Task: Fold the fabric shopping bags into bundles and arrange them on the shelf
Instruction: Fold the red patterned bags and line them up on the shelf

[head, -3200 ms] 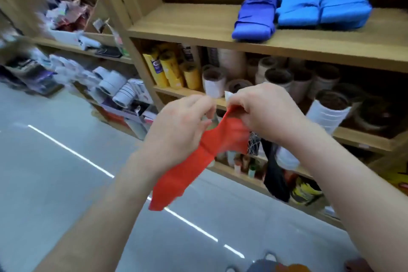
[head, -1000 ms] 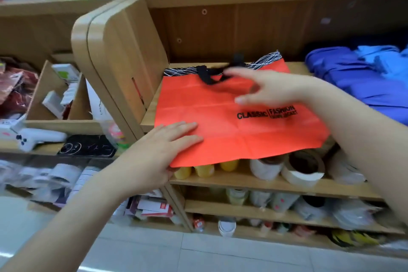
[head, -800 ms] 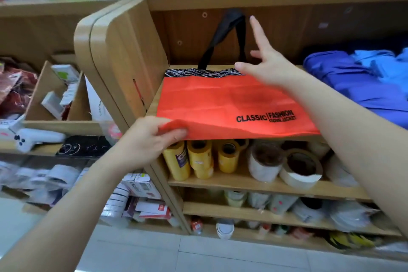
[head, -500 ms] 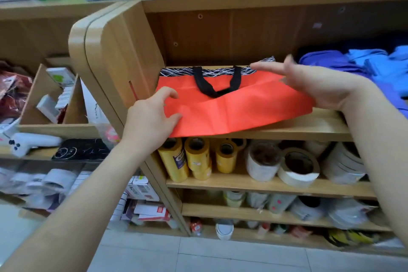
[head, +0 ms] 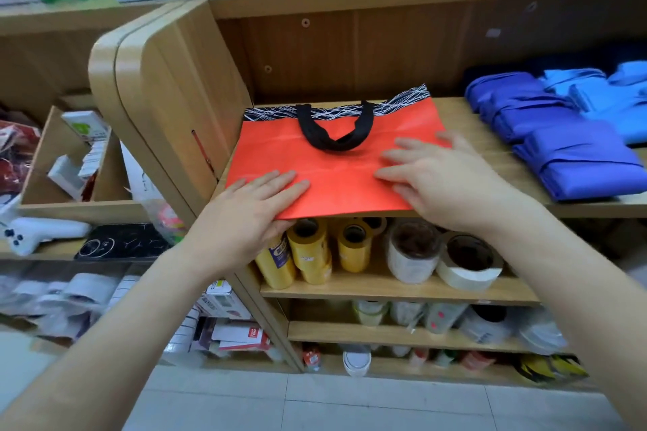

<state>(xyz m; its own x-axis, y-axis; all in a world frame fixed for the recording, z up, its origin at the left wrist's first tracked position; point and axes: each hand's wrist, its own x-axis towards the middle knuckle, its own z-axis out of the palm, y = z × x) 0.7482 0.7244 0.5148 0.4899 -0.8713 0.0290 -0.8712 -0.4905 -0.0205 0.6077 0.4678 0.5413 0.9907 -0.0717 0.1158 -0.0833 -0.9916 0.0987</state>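
A red fabric bag [head: 287, 150] lies flat on the wooden shelf [head: 465, 122], its near edge hanging over the front lip. Its black handles [head: 336, 133] are folded down onto the red panel, below a black band with white lines at the top. My left hand [head: 252, 206] rests on the bag's near left corner, fingers flat on top and thumb under the edge. My right hand [head: 430, 175] presses flat on the right half, fingers spread. Folded purple bundles [head: 567, 147] and light blue bundles [head: 602, 91] sit on the shelf's right side.
The shelf's rounded wooden end panel [head: 157, 87] stands just left of the bag. Yellow tape rolls [head: 308, 252] and white tape rolls [head: 465, 262] fill the shelf below. More stock lines the shelf above and the unit to the left. Tiled floor is underfoot.
The bag went from being held in the air to lying spread on the shelf. The handles were flipped down onto it, and both hands now lie flat on its near half.
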